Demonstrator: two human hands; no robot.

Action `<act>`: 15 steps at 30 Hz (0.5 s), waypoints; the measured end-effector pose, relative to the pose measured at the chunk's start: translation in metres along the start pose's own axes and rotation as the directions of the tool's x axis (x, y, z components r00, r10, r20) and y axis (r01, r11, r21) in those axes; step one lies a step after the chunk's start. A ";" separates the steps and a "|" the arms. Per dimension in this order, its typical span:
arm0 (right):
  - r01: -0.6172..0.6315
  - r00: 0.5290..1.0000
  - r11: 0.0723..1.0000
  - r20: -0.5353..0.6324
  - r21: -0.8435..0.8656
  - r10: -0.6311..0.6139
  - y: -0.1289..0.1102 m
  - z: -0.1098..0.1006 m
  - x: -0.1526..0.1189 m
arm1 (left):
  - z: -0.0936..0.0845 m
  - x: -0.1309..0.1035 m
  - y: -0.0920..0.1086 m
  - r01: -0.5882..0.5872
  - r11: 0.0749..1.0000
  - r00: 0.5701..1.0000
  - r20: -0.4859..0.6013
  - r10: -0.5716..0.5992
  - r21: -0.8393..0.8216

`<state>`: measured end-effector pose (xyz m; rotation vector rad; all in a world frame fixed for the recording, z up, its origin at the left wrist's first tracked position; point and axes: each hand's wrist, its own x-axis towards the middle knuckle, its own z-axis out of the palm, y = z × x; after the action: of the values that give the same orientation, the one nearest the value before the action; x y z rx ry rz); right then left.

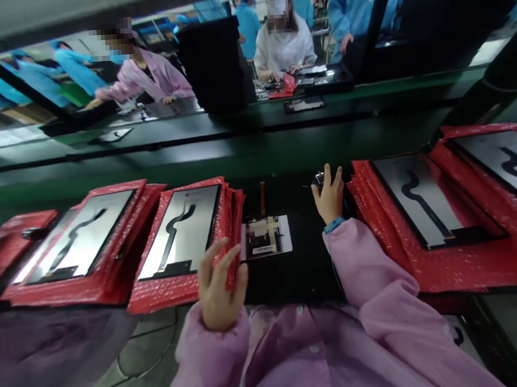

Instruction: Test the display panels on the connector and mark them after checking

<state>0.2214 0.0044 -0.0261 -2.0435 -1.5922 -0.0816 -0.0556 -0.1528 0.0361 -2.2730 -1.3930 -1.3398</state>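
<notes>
My left hand [220, 286] hovers with fingers apart at the right lower edge of a silver screen panel [184, 227], which lies on a stack of red bubble bags [177, 295]. My right hand [330, 194] has its fingers spread beside a small metallic object [319, 179] at the back of the black work surface [307, 272]; its fingertips partly cover that object. Between my hands lies a small dark board with a barcode label [262, 238] on a white sheet [286, 234]. A thin brown flex strip [263, 198] extends behind it.
More panels on red bags stand at the left [86, 236] and right [425, 201]. Beyond a green ledge [238, 154], a black bin [211, 65] and several people at another bench are visible. A purple sleeve [45, 358] is at the lower left.
</notes>
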 end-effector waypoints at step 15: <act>-0.019 0.978 0.995 0.205 -0.096 0.039 0.031 -0.070 -0.142 | 0.116 0.026 0.096 0.309 0.678 0.882 0.468 0.059 -0.667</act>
<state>0.2262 -0.1571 -0.0306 -2.2075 -1.7105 0.0714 0.0939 -0.1279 0.0160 -3.2546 -1.2902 -1.7182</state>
